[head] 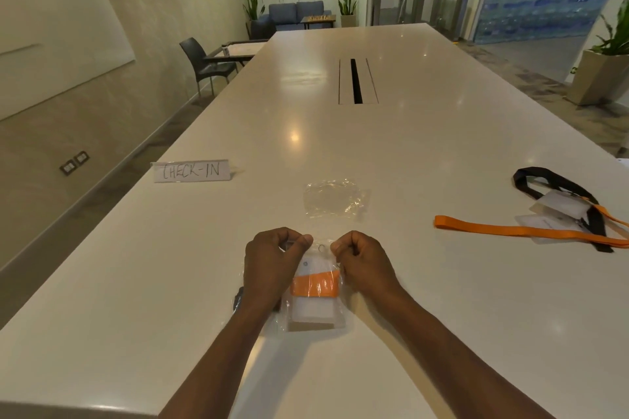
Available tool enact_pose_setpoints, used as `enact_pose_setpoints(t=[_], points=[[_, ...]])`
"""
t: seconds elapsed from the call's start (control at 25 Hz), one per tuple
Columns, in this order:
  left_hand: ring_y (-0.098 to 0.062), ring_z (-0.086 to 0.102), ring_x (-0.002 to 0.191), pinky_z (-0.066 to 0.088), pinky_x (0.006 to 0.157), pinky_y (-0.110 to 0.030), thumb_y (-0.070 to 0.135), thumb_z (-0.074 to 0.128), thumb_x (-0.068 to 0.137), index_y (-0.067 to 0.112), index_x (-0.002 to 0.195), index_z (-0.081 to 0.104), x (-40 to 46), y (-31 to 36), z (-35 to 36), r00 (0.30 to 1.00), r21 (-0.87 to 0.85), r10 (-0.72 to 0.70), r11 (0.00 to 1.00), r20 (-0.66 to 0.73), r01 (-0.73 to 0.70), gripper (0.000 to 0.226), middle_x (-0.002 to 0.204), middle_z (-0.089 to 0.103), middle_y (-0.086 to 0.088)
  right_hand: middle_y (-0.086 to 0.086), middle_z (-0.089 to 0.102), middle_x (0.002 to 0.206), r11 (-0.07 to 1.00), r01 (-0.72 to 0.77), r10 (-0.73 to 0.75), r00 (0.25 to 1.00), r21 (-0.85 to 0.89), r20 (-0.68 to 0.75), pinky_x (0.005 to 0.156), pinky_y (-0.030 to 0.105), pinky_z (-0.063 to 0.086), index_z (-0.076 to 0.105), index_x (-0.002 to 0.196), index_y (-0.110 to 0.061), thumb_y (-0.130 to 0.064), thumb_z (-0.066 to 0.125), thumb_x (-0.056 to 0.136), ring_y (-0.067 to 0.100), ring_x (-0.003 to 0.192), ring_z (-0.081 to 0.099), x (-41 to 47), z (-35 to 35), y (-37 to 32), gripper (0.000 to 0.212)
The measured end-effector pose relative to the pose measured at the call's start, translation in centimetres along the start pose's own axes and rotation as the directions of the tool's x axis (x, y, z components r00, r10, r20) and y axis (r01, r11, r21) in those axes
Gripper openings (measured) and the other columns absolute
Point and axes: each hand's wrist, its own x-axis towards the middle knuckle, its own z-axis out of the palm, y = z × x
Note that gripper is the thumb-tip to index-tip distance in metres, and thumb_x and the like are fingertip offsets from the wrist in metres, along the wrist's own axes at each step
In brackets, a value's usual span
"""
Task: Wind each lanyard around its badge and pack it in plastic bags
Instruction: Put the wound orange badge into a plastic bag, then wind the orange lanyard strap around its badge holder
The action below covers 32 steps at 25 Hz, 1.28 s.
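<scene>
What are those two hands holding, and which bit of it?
Both hands, left and right, pinch the top edge of a clear plastic bag with an orange-wrapped badge inside.

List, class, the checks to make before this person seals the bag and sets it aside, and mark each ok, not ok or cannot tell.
1. Orange lanyard wound round the badge: ok.
2. Badge fully inside the plastic bag: ok.
3. Left hand and right hand pinching the bag's top edge: ok.
4. Bag mouth sealed: cannot tell.
5. Spare bag ready: ok.
6. Loose lanyards all packed: not ok.
</scene>
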Motion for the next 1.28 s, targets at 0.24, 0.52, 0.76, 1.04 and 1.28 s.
enact_pose_setpoints(t=[0.24,0.52,0.76,1.04,1.28], points=[[0.003,0.062,0.063,0.044,0.057,-0.021,0.048,0.074,0.081,0.040,0.061,0.062,0.2,-1.8,-2.2,0.998,0.174,-0.053,0.984,0.027,0.048,0.025,0.064,0.063,0.023,-0.008,0.064,0.074,0.967,0.099,-0.101,0.995,-0.234,0.001,0.063,0.023,0.046,0.063,0.081,-0.018,-0.028,0.064,0.089,0.009,0.070,0.059,-0.6,2.4,0.2,0.013],[-0.009,0.062,0.084,0.049,0.073,-0.028,0.045,0.066,0.088,0.033,0.096,0.067,0.4,-1.5,-1.9,0.999,0.311,-0.019,0.950,0.040,0.006,0.015,0.089,0.064,0.014,-0.004,0.063,0.095,0.942,0.190,-0.200,0.980,-0.275,-0.009,0.068,0.009,0.040,0.063,0.095,-0.016,-0.024,0.065,0.090,0.010,0.084,0.058,-0.6,1.4,0.9,0.010],[-0.026,0.054,0.105,0.042,0.086,-0.039,0.040,0.062,0.092,0.026,0.112,0.066,0.3,2.0,0.5,0.977,0.559,0.209,0.815,-0.044,-0.149,0.024,0.110,0.064,0.000,-0.004,0.065,0.092,0.956,0.150,-0.175,0.982,-0.250,-0.078,0.068,0.007,0.042,0.063,0.091,-0.016,-0.021,0.065,0.090,0.011,0.084,0.061,-0.4,-2.4,2.5,0.006],[-0.022,0.059,0.096,0.047,0.083,-0.038,0.038,0.060,0.092,0.027,0.098,0.069,-0.7,7.0,7.0,0.946,0.454,0.301,0.831,0.119,-0.322,0.015,0.096,0.069,0.005,-0.008,0.066,0.093,0.965,0.078,-0.122,0.979,-0.252,-0.164,0.067,0.004,0.041,0.063,0.092,-0.019,-0.023,0.065,0.091,0.002,0.085,0.060,-0.4,-9.9,4.8,0.005],[-0.003,0.063,0.077,0.056,0.076,-0.029,0.040,0.062,0.091,0.034,0.110,0.064,-5.2,8.9,17.7,0.897,0.148,0.262,0.932,0.357,-0.331,0.020,0.083,0.066,0.015,-0.011,0.066,0.091,0.965,0.016,-0.090,0.958,-0.262,-0.273,0.066,0.007,0.042,0.064,0.093,-0.021,-0.020,0.064,0.091,0.000,0.082,0.060,-1.6,-18.4,7.6,0.002]])
